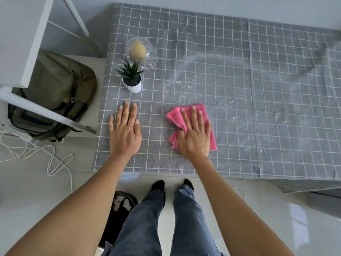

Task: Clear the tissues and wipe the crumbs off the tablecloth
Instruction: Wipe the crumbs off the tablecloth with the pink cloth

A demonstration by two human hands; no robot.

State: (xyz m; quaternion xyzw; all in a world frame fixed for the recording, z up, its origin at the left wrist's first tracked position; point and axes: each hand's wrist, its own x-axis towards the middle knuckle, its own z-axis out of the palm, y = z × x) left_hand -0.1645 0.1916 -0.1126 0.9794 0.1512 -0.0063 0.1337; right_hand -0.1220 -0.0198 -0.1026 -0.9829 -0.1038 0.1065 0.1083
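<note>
A grey checked tablecloth (239, 52) covers the table. White crumbs (188, 84) lie scattered over its middle and to the right. A pink cloth (201, 109) lies crumpled near the front edge, and my right hand (193, 133) presses flat on it with straight fingers. To the left of it, my left hand (125, 132) rests flat on the bare tablecloth, fingers spread. On the floor below the table's front left corner stands a dark bin (121, 206) with white tissues inside.
A small potted plant (132, 78) and a clear glass container (141, 50) with a yellowish object stand at the table's left. A green backpack (55, 93) sits on a chair beside the table. White cables (55, 163) lie on the floor.
</note>
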